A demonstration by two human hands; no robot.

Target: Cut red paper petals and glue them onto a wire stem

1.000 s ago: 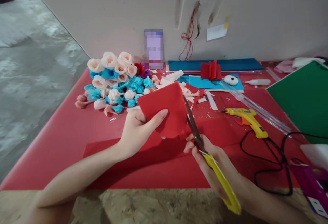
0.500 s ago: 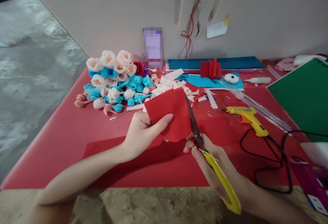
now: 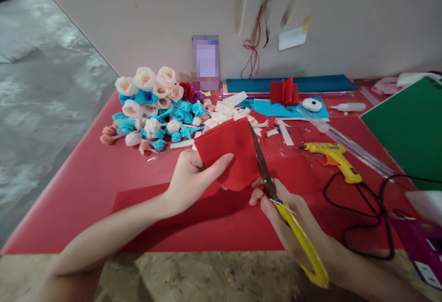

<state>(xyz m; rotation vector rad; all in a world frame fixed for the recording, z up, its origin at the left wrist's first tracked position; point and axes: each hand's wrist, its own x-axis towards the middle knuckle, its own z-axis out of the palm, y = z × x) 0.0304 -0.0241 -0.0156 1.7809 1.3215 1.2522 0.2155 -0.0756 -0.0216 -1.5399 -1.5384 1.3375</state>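
My left hand [image 3: 196,180] pinches a folded piece of red paper [image 3: 229,150], thumb on top and the other fingers mostly hidden behind it. Yellow-handled scissors [image 3: 297,235] are in my right hand [image 3: 283,210], their dark blades lying along the right edge of the paper. The paper's lower right corner is rounded. Beneath my hands, a long red sheet [image 3: 155,228] lies along the front of the red table [image 3: 65,200]. Just beyond the paper is a heap of pale paper scraps [image 3: 224,113].
White, blue and pink paper flowers [image 3: 152,108] are piled at the back left. A phone [image 3: 206,62] leans on the wall. To the right lie a yellow glue gun [image 3: 333,154] with a black cord [image 3: 383,219], clear sticks [image 3: 359,148] and a green board [image 3: 410,131].
The scissors' handle has swung very slightly to the right with my right hand. My left hand and the red paper look almost unmoved.
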